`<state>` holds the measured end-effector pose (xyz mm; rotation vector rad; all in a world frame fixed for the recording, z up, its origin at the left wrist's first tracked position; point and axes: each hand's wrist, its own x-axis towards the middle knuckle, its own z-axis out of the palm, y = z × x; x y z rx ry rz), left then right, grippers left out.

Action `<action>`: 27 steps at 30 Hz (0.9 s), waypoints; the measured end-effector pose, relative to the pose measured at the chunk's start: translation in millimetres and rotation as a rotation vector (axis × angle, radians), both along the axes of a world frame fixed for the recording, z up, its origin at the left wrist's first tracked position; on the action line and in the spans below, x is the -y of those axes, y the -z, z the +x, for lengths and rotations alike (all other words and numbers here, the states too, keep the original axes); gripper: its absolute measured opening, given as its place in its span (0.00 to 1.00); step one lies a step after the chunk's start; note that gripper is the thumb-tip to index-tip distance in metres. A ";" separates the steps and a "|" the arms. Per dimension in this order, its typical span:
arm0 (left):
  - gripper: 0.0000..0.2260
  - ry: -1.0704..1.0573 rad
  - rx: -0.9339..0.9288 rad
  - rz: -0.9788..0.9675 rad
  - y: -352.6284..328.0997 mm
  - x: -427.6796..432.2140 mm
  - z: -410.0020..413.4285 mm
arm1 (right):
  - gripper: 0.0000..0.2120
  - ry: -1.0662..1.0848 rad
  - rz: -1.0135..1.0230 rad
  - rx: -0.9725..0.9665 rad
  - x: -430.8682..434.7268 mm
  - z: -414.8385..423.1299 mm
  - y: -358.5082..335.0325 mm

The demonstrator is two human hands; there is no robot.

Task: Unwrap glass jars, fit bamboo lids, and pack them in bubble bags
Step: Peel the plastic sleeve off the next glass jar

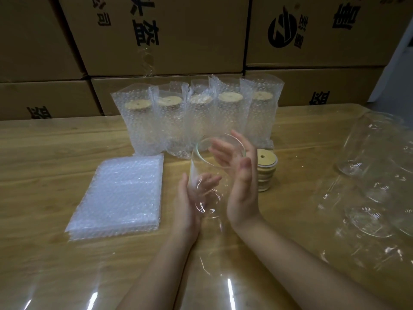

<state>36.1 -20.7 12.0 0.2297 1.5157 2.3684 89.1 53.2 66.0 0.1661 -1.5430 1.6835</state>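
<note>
Stacked cardboard boxes (156, 36) walling off the far side, wooden table (44, 148) spreading wide below. Row of packed jars in bubble bags (196, 117) standing near the far edge. Flat stack of bubble bags (120, 195) lying left, bare wood all around it. Clear glass jar (212, 173) tilted, raised mid-table, rim pointing away. Left hand (190, 198) cupping the base, fingers curled against the glass. Right hand (241, 175) flat against the jar's right side, fingers spread, not closed. Stack of bamboo lids (267, 171) just beyond the right hand. Wrapped jars (380, 175) crowding the right edge. Near edge open, glossy with reflections.
</note>
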 end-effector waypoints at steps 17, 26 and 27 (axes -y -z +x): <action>0.23 -0.259 -1.004 -0.465 6.1 2.0 5.4 | 0.46 -0.083 0.027 0.299 -18.3 -22.4 55.7; 0.21 -0.286 -1.108 -0.552 0.8 3.3 5.1 | 0.28 -0.086 0.215 0.374 -16.1 -19.3 55.9; 0.20 -0.289 -1.074 -0.535 -0.5 3.9 3.0 | 0.30 -0.065 0.283 0.387 -14.1 -18.2 55.8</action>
